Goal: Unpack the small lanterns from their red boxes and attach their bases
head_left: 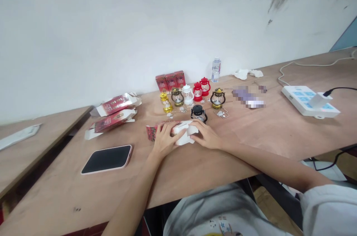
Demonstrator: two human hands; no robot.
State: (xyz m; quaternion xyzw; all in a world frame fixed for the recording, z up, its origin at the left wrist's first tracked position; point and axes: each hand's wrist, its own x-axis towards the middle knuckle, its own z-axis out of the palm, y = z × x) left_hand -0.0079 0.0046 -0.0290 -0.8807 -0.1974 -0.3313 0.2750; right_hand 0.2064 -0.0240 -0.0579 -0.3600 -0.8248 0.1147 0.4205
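Note:
My left hand and my right hand both rest on a small red-and-white carton lying on the wooden table. The left hand's fingers curl over the carton's red end; the right hand's fingers press on its white open flaps. Just behind the carton stands a black toy lantern. Further back is a row of small lanterns: gold, bronze, white, two red and a dark gold one.
Three red boxes stand by the wall. Two opened red cartons lie at the left. A phone lies face down near the front. A water bottle, a white power strip with cables, and crumpled tissue sit to the right.

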